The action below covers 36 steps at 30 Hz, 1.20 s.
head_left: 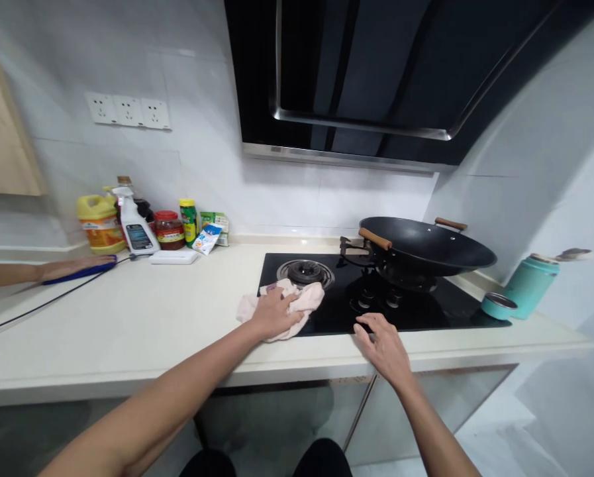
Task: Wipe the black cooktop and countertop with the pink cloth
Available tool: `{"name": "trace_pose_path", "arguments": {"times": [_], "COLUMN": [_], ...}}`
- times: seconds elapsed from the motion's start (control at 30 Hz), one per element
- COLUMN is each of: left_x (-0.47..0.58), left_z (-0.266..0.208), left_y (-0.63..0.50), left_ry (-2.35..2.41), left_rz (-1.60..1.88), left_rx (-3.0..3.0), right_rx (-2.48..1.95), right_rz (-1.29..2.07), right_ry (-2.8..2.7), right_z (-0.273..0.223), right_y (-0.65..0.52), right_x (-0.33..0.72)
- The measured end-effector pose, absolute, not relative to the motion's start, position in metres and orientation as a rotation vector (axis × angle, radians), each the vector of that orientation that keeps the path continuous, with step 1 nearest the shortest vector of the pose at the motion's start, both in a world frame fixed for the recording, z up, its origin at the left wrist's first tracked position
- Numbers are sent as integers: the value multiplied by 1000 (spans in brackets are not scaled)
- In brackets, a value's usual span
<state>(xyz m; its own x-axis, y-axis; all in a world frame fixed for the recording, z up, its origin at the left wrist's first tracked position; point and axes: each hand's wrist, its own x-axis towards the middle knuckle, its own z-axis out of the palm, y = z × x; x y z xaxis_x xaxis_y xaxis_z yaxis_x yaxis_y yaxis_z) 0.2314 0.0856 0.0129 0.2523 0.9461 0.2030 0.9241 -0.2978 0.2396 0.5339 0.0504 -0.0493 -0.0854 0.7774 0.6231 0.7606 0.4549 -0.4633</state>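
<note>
A pale pink cloth (306,298) lies crumpled over the front left corner of the black glass stove top (334,318), partly on the white counter. My left hand (277,311) grips it from above and presses it down; what the palm covers is hidden. Just behind the cloth is the left burner (306,271), bare of any pot. Near the front edge of the stove, below the knobs (366,298), my right hand (382,341) holds nothing, its fingers loosely bent and apart. A black wok (426,245) with wooden handles rests on the right burner.
At far left another person's hand (68,268) is on a blue cloth (83,273) beside a black cable (43,305). Against the wall stand a spray bottle (136,222), a yellow jug (100,225) and jars. A teal canister (531,288) stands right; a range hood (346,79) hangs above.
</note>
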Motion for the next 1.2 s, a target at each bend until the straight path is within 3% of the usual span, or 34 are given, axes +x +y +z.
{"name": "trace_pose_path", "arguments": {"times": [0.3,0.63,0.83,0.93,1.07,1.2], "left_x": [357,398,328,263,196,171], "left_z": [5,-7,5,17,29,36], "left_y": [51,48,48,58,81,102], "left_ry": [1384,954,782,936,1095,1136], "left_rz": [483,645,641,688,1039,1151], "left_rx": [2591,2414,2401,2318,2014,1890], "right_rx": [-1234,-1496,-1778,-1881,-1745,-1412], "right_rz": [165,139,-29,-133,-130,-57], "right_ry": [-1304,-1661,-1944,-1943,-2095,-2337], "right_z": [-44,-36,-24,-22,-14,-2], "right_y": [22,-5,11,14,14,29], "right_x": [557,573,523,483,430,395]}}
